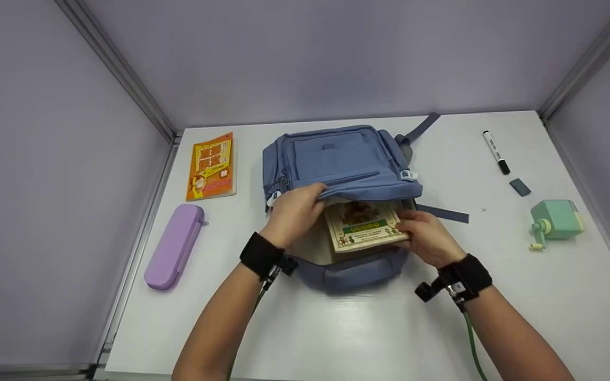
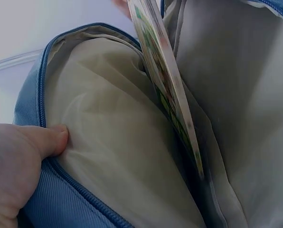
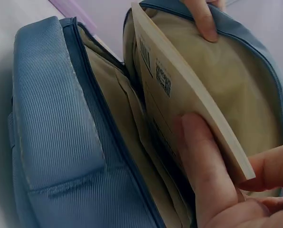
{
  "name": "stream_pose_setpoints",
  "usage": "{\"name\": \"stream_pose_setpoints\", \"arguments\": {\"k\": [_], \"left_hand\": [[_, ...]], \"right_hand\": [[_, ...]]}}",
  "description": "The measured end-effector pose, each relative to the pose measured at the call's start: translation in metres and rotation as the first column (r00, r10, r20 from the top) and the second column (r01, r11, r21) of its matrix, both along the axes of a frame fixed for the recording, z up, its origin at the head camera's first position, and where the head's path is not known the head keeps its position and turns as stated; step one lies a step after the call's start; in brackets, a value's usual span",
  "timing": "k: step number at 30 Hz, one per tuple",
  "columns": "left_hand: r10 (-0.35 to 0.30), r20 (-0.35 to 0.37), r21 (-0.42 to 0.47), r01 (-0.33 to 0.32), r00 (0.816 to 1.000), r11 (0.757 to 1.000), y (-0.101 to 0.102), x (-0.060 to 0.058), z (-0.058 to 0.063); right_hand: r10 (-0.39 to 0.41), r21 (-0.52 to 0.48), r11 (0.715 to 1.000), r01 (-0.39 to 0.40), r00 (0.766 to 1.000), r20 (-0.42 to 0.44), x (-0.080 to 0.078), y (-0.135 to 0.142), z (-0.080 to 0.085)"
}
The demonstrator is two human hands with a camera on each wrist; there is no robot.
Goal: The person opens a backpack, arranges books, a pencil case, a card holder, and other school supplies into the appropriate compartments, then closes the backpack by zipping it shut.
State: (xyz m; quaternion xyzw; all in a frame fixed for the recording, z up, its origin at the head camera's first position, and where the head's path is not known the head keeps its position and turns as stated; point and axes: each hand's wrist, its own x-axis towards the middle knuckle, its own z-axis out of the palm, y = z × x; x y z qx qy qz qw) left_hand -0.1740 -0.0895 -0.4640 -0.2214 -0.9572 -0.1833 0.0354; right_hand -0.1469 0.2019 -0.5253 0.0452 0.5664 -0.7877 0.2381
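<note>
A blue backpack (image 1: 331,153) lies on the table with its zipped mouth spread toward the person, showing a beige lining (image 2: 108,109). My left hand (image 1: 297,209) pinches the upper edge of that mouth, thumb on the inside in the left wrist view. Between the fingers and thumb of my right hand (image 1: 429,235) is a book (image 1: 366,233) with a cream cover and a green title band. The book is partly inside the bag, its far end under the raised flap. In the right wrist view the back of the book (image 3: 165,95) shows printed codes.
To the left lie an orange book (image 1: 211,169) and a purple pencil case (image 1: 175,246). At the right are a marker (image 1: 495,152), a dark eraser (image 1: 520,187) and a green crank pencil sharpener (image 1: 556,219). A backpack strap (image 1: 442,213) sticks out to the right.
</note>
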Motion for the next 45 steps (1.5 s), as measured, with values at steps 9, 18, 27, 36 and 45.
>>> {"name": "stream_pose_setpoints", "arguments": {"k": [9,18,27,36,45], "left_hand": [[-0.007,-0.003,-0.009,0.007,1.000,1.000,0.000,0.001,-0.001],[-0.003,-0.005,-0.010,0.003,1.000,1.000,0.000,0.001,0.000],[-0.013,-0.012,-0.006,0.012,1.000,1.000,0.000,0.002,-0.002],[-0.016,-0.027,0.007,0.016,1.000,1.000,-0.001,0.004,-0.004],[-0.013,-0.007,-0.003,0.013,1.000,1.000,0.000,0.005,-0.004]], "right_hand": [[-0.027,0.017,1.000,0.026,1.000,0.008,-0.024,-0.028,-0.009],[-0.173,0.067,0.983,0.174,0.985,-0.016,-0.042,-0.045,-0.020],[-0.245,0.005,0.969,0.245,0.969,-0.045,-0.055,-0.050,-0.028],[-0.122,-0.139,0.984,0.111,0.990,-0.073,-0.044,-0.042,-0.022],[-0.043,-0.143,0.989,0.046,0.999,0.024,-0.008,0.001,-0.005]]}}
